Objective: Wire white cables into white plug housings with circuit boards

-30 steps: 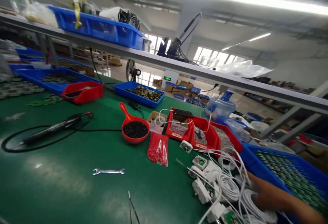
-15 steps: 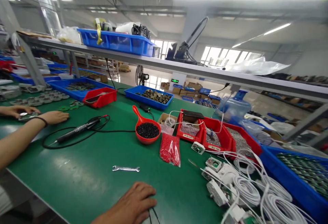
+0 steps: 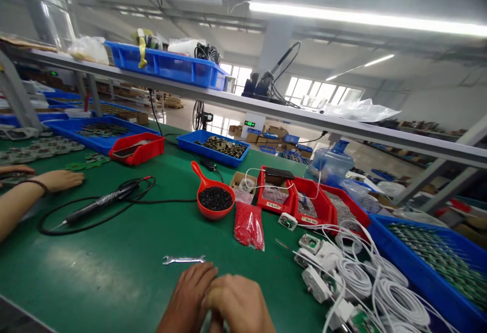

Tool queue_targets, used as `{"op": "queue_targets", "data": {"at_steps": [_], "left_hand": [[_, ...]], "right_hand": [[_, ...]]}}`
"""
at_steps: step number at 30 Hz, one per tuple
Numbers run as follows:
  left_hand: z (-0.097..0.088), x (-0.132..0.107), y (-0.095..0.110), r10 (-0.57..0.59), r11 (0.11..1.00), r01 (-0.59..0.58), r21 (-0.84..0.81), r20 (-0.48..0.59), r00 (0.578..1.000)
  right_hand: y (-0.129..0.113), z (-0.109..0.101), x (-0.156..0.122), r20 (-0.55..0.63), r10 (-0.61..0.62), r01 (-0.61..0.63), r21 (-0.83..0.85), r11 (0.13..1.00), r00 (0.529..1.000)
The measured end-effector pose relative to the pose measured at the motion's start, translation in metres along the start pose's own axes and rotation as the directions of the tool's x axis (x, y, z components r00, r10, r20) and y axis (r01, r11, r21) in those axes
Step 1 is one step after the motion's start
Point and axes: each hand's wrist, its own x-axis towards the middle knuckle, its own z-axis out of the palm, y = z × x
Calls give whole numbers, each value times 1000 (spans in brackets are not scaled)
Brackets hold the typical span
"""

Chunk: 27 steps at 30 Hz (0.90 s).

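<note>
Right hand (image 3: 239, 303) now meets left hand (image 3: 187, 296) at the table's (image 3: 95, 272) near edge; knuckles hide both grips, so I cannot tell their state.

a green bench top (image 3: 114, 282) carries everything. a small silver wrench (image 3: 183, 259) lies flat near its front edge. behind it sit a red scoop (image 3: 208, 186) filled with black beads and, just beside it, a red bag (image 3: 249, 225). to the left a black pen-like tool (image 3: 99, 202) lies inside its looped cable. red bins (image 3: 300, 205) stand side by side at the middle, with white cable coils (image 3: 380, 287) and white plug units (image 3: 317, 285) heaped in front. a blue tray (image 3: 216, 146), a red tray (image 3: 137, 148) and a blue crate (image 3: 426, 267) rest further out.
</note>
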Motion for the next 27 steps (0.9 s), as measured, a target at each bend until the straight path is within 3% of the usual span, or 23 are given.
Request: {"op": "queue_targets", "data": {"at_steps": [1,2,4,6,9,12,15,17,20,25,27], "left_hand": [[-1,-3,-7,-24,999,25,30,-37,999],[-2,-6,-14,-51,997,55,59,-63,997],[-8,-8,-32,-96,988,106,109,-92,991],[-15,-6,-47,-127,981,137,136,-80,989],[-24,4,-57,-185,976,182,117,13,983],[-30,16,-51,-268,963,262,59,149,952],[-32,20,-44,-325,944,328,26,225,918],[-28,17,-47,-334,940,340,15,231,914],[-17,11,-59,-318,944,330,-11,238,918],[-10,12,-65,-306,946,323,-19,270,913],[-15,14,-60,-310,948,320,0,240,920]], "right_hand": [[18,4,-2,-60,63,-63,0,998,996],[36,8,-6,-117,207,-205,22,978,971],[70,13,-18,-193,406,-406,41,913,893],[97,18,-26,-223,507,-512,43,858,832],[118,23,-17,-246,500,-509,30,860,831],[124,22,12,-274,421,-441,-12,898,865],[130,13,37,-293,423,-476,-142,868,858],[139,3,41,-304,469,-544,-248,802,829],[166,-23,25,-337,557,-650,-367,665,759],[223,-73,-16,-405,721,-797,-497,343,563],[243,-83,-26,-384,774,-808,-528,262,503]]}}
